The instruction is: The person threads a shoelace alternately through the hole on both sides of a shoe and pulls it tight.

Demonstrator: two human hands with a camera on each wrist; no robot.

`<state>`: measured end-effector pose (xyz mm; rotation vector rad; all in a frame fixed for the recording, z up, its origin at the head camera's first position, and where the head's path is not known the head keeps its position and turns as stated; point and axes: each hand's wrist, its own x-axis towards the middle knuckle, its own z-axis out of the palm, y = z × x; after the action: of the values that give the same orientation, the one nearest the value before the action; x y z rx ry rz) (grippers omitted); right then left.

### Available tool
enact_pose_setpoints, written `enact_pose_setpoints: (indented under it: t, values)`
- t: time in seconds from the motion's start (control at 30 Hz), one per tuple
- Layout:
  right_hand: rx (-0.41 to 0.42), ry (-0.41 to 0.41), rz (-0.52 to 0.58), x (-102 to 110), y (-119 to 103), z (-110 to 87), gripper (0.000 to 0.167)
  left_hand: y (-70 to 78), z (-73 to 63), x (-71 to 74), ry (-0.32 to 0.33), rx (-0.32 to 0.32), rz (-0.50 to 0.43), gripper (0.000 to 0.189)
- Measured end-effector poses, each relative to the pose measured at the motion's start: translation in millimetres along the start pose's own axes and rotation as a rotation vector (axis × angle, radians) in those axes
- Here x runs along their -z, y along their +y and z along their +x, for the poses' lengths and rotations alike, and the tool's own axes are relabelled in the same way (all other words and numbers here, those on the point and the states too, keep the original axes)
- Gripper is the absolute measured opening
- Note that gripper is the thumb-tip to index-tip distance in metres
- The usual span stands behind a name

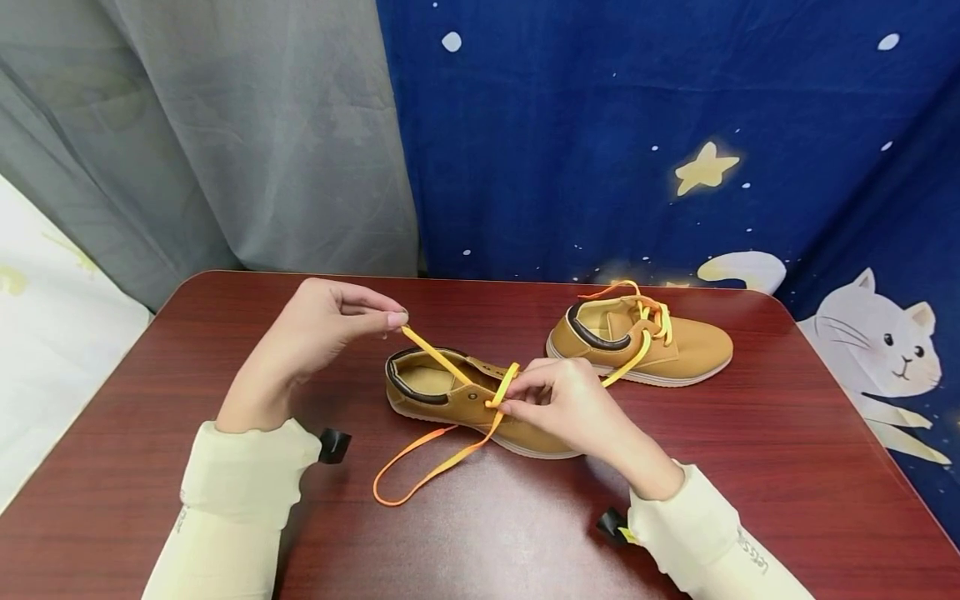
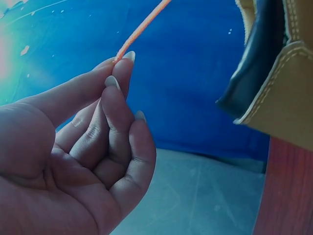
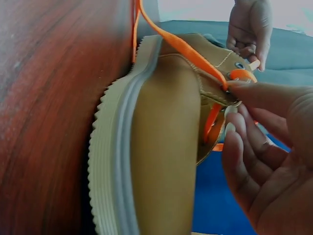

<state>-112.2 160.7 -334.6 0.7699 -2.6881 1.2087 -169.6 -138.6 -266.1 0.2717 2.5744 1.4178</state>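
A tan shoe with a dark padded collar stands on the table, toe to the right. My left hand, raised beyond its heel, pinches one end of a yellow-orange shoelace between thumb and fingertips. That stretch runs taut down to the eyelets. By the eyelets, my right hand pinches the shoe's lacing flap, thumb outside and fingertips behind, right where the lace meets an eyelet. The lace's other half loops loosely on the near side. Fingertips partly hide the eyelet in the right wrist view.
A matching tan shoe, its lace threaded with loose ends, stands behind to the right. The reddish-brown table ends against grey and blue curtains. Small black pieces sit by both cuffs.
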Motion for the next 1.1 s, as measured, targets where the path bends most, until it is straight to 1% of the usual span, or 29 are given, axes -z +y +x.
enact_pose_setpoints:
  t: [0.13, 0.23, 0.37, 0.43, 0.5, 0.57, 0.73, 0.83, 0.93, 1.1]
  values:
    - [-0.071, -0.045, -0.029, 5.2, -2.2, -0.8, 0.004, -0.2, -2.8, 5.8, 0.009, -0.003, -0.019, 0.033]
    - [-0.129, -0.110, -0.042, 12.4, -2.9, -1.9, 0.005, 0.9, -4.0, 7.8, 0.005, -0.008, -0.025, 0.035]
    - [-0.191, -0.200, -0.013, 17.9, -0.9, -2.8, 0.004, 1.6, -4.2, 8.1, 0.003, -0.008, -0.027, 0.035]
    - [-0.203, -0.223, 0.015, 17.2, 0.3, -3.1, 0.005, 1.2, -4.4, 8.1, 0.005, -0.007, -0.027, 0.035]
    - [-0.191, -0.227, 0.017, 16.0, 1.0, -3.0, 0.005, 0.7, -4.7, 8.4, 0.006, -0.008, -0.038, 0.035]
    - [-0.158, -0.217, 0.003, 14.6, 1.6, -2.8, 0.004, 0.2, -5.1, 9.3, 0.009, -0.007, -0.044, 0.036]
    - [-0.048, -0.166, -0.102, 11.7, 1.3, -2.5, 0.004, -1.1, -6.4, 14.0, 0.022, 0.009, -0.026, 0.037]
    - [0.005, -0.149, -0.150, 11.2, 0.5, -2.6, 0.004, -2.0, -6.9, 17.1, 0.047, 0.027, -0.031, 0.038]
    - [0.036, -0.139, -0.181, 10.9, 0.2, -2.7, 0.004, -3.6, -7.6, 20.3, 0.097, 0.037, -0.081, 0.035]
    - [0.045, -0.136, -0.211, 10.3, 0.0, -2.8, 0.004, -6.3, -9.6, 24.9, 0.175, -0.005, -0.207, 0.023]
